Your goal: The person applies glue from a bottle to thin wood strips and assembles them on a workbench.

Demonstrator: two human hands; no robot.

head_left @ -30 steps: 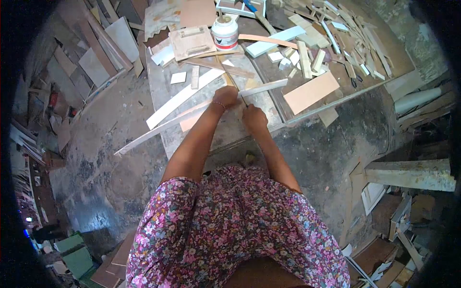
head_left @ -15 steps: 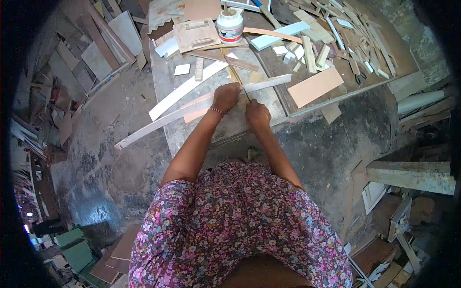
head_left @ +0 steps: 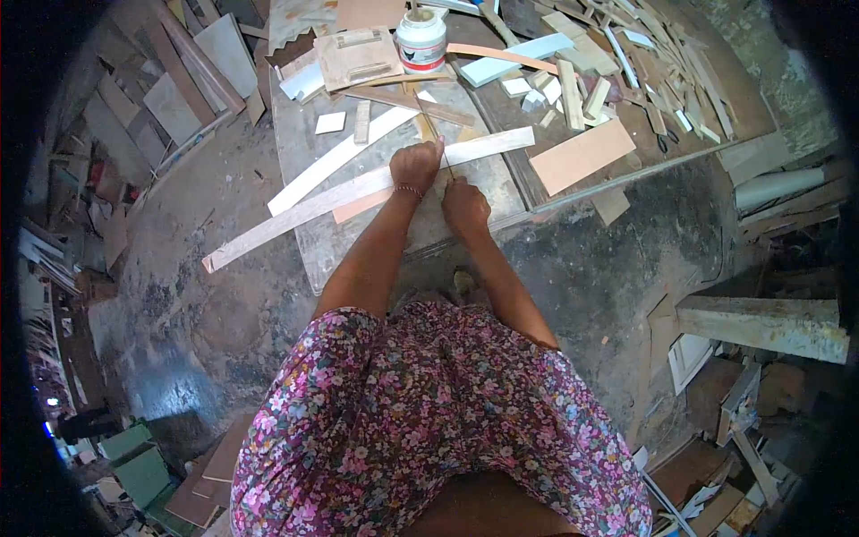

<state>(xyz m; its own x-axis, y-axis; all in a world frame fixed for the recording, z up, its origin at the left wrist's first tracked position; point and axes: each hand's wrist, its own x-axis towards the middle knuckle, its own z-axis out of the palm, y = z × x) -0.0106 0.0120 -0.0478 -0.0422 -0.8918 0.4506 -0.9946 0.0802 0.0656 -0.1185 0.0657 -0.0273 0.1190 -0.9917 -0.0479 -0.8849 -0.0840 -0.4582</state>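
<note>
A long pale wooden strip (head_left: 335, 195) lies slantwise over the table, its left end sticking out past the edge. My left hand (head_left: 416, 166) is closed on the strip right of its middle, pressing from above. Just to the right, my right hand (head_left: 465, 208) is closed round the near end of a long thin blade (head_left: 429, 117). The blade runs away from me across the strip, beside my left fingers; its teeth, if any, are too small to make out. Below the strip lies a peach-coloured board (head_left: 360, 207), partly covered. A white strip (head_left: 335, 163) lies behind.
A white glue tub (head_left: 420, 43) stands at the back beside a wooden block with slats (head_left: 358, 59). To the right lie a peach panel (head_left: 583, 157), scissors (head_left: 667, 140) and many wood offcuts (head_left: 573, 94). Boards (head_left: 174, 107) lean at the left; a beam (head_left: 761, 324) juts in at right.
The whole view has shifted slightly. My right hand has moved a little left with the blade, and my left hand sits slightly farther forward. The strip shows more of its broad face.
</note>
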